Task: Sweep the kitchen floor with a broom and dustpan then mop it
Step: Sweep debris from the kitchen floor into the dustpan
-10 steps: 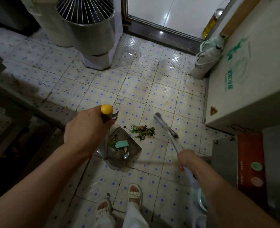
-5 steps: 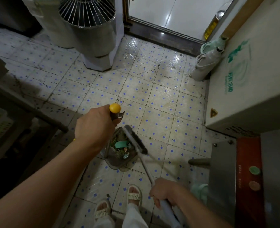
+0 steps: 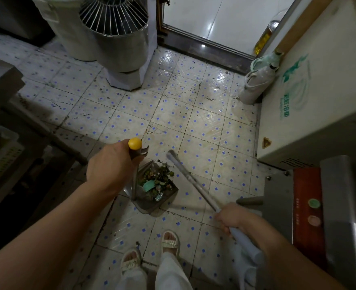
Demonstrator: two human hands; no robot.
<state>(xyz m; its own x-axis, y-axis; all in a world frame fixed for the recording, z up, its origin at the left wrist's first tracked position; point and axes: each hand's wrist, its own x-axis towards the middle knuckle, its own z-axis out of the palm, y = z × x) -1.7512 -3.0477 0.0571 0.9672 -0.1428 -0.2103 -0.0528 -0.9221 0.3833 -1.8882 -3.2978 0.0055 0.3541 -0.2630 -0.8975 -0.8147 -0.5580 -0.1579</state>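
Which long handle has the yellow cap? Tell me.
The dustpan handle, gripped by the left hand and standing upright over the dustpan. The broom handle in the right hand is pale, slanted and capless.

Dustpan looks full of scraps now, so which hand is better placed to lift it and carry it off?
Left. The left hand grips the dustpan by its yellow-capped handle; the right hand holds the broom beside it.

Floor: glazed tile, embossed, stained, glossy where light is reflected. Dustpan below the left hand: dull grey metal; handle cap of smooth yellow plastic. Broom shaft ahead of the right hand: satin metal. Mixer bowl: brushed steel under a wire guard.
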